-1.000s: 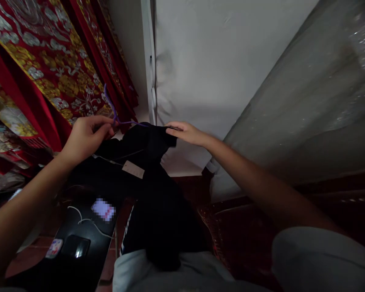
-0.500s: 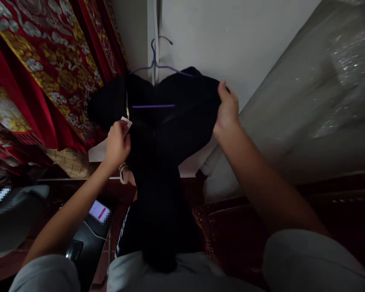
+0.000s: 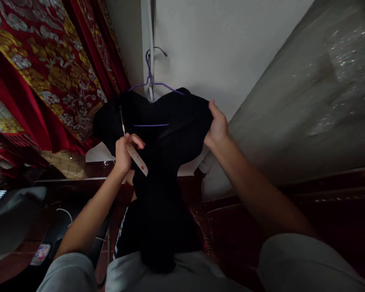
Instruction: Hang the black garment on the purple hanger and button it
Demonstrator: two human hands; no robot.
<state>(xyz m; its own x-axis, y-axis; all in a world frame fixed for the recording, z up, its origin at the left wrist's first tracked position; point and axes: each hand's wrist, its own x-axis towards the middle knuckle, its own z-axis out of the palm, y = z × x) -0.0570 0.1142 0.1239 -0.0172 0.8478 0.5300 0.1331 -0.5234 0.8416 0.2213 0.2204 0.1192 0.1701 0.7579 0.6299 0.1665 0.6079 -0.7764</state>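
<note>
A dark short-sleeved garment (image 3: 158, 158) hangs in front of me on a purple wire hanger (image 3: 150, 79). The hanger's lower bar shows across the neckline. My left hand (image 3: 124, 152) pinches a white paper tag (image 3: 138, 161) with a red dot near its lower end. A thin cord runs up from the tag to the garment's left shoulder. At the garment's right sleeve edge, my right hand (image 3: 218, 127) is closed on the cloth, thumb on top, spreading it outward. The rest of its fingers are hidden behind the fabric.
Red cloth with gold and silver embroidery (image 3: 54, 69) hangs at left. A thin hook (image 3: 159, 49) and a white vertical strip (image 3: 148, 28) are at the pale wall (image 3: 228, 44). Translucent plastic sheeting (image 3: 292, 121) covers the right side. A black seat (image 3: 57, 223) stands lower left.
My left hand has turned the tag, so its long printed face now shows. Both hands, the hanger and the garment's top appear lower in view. My right hand still grips the sleeve.
</note>
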